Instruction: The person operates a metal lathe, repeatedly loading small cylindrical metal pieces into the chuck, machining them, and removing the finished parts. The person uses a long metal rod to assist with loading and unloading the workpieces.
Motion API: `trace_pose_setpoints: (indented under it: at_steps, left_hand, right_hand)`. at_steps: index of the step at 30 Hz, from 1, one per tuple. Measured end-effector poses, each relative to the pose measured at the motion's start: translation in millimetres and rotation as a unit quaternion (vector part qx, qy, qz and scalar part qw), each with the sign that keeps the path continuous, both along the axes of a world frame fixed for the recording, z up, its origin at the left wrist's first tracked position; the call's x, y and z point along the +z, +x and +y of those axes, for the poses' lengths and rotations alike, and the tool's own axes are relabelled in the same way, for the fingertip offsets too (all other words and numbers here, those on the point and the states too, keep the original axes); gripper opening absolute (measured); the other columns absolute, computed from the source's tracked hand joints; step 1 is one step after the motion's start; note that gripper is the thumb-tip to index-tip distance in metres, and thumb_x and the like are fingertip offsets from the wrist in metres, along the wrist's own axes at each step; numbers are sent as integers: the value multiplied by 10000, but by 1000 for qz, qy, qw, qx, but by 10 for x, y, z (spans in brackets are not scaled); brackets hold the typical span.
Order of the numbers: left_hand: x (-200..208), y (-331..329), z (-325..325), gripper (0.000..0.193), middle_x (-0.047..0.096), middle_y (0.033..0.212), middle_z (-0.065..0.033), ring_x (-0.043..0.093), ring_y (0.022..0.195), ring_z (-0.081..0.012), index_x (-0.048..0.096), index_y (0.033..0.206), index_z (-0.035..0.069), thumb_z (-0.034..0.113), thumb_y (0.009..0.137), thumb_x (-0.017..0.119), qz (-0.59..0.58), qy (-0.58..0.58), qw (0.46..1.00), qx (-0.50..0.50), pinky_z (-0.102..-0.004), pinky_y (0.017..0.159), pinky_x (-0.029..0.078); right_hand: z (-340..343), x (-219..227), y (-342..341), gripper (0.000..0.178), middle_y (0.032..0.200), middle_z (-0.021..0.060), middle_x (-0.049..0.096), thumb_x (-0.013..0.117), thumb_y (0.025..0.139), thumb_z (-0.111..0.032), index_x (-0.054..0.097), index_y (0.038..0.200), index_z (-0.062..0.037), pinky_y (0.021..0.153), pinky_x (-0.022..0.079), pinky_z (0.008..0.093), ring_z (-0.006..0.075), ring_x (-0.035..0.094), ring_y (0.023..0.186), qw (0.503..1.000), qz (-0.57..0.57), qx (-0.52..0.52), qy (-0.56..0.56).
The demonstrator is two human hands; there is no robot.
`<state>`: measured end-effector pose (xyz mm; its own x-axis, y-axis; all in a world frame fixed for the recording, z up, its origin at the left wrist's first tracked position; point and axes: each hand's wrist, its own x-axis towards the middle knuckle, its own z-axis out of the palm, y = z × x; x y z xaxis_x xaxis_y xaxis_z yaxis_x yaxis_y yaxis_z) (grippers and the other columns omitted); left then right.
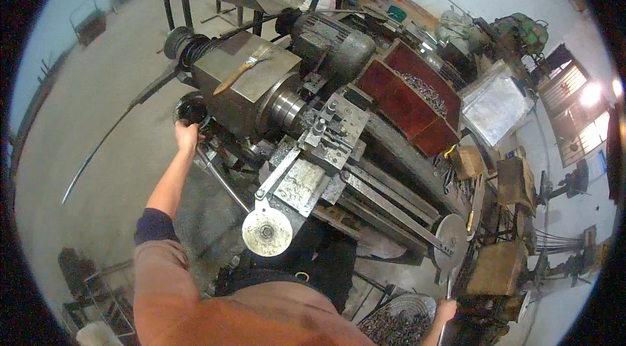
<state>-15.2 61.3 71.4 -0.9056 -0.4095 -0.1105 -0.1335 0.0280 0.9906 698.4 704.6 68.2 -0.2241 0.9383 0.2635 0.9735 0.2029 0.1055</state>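
My left hand (187, 131) is at the near rim of a dark round container (190, 109), below the lathe's headstock (248, 75). Its fingers look curled, but what they hold is hidden. At the lower right, my right hand (446, 310) is wrapped round a metal lever (449, 284). This rod runs down from a round metal disc (450, 242), which a long flat bar (398, 206) links to the tool slide (336, 128). Nearer me, a pale round disc (267, 232) sits at the front of the cross slide (301, 184).
A wooden-handled brush (236, 75) lies on the headstock. Behind the bed stands a red metal tray (407, 98) holding small metal pieces. A basket of metal pieces (398, 320) sits beside my right arm. A long rod (98, 150) juts out at left; an electric motor (332, 46) stands behind.
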Motion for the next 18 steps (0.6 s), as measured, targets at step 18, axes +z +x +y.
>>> trace_pose_setpoints:
  at_steps: [18]
  left_hand:
    - [-373,-151,-342,366,586,798,-162,595,494,-228,418,1080,-37,4,730,516,37,-115,992,28,-316,402,495]
  right_hand:
    - [255,339,-210,325,760,168,598,591,684,-328,534,756,-16,660,482,466,371,600,745,995,-97,4,-12]
